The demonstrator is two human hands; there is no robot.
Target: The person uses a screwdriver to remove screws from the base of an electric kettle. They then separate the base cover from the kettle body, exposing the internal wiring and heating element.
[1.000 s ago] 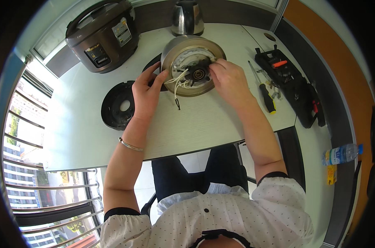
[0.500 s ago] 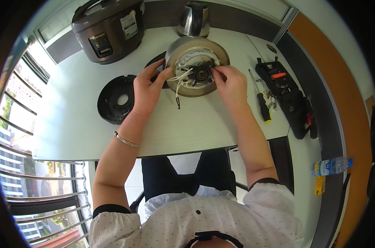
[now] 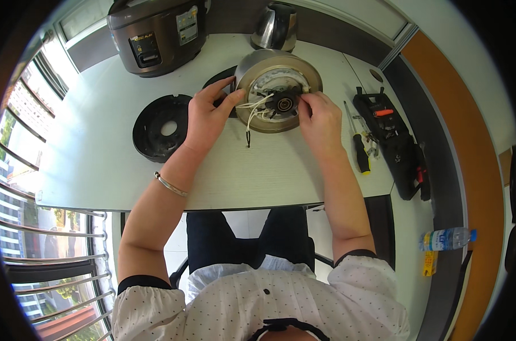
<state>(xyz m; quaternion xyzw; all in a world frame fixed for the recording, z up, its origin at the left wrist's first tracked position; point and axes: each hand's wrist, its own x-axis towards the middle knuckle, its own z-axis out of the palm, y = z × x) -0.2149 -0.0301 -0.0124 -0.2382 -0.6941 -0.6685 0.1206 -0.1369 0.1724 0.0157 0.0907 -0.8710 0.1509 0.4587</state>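
A metal kettle body (image 3: 252,65) lies tipped on the table, its opened underside toward me. White wires (image 3: 259,111) and a round black connector (image 3: 286,104) show inside the rim. My left hand (image 3: 209,116) steadies the kettle at its left side, thumb on the rim and fingers around behind by the dark handle, partly hidden. With thumb and forefinger, my right hand (image 3: 321,119) pinches at the connector's right edge; its fingertips cover the exact spot. Left of my left wrist sits a round black base cover (image 3: 150,136) with a hole in it.
A brown rice cooker (image 3: 161,42) stands at the back left, and another kettle (image 3: 274,27) at the back. On the right lie a black-and-yellow screwdriver (image 3: 361,154), small metal pieces (image 3: 372,145) and an open black tool case (image 3: 391,133). A water bottle (image 3: 446,239) lies farther right.
The view has shifted slightly. Both hands keep almost the same places on the kettle, with only small finger movement at the right hand.
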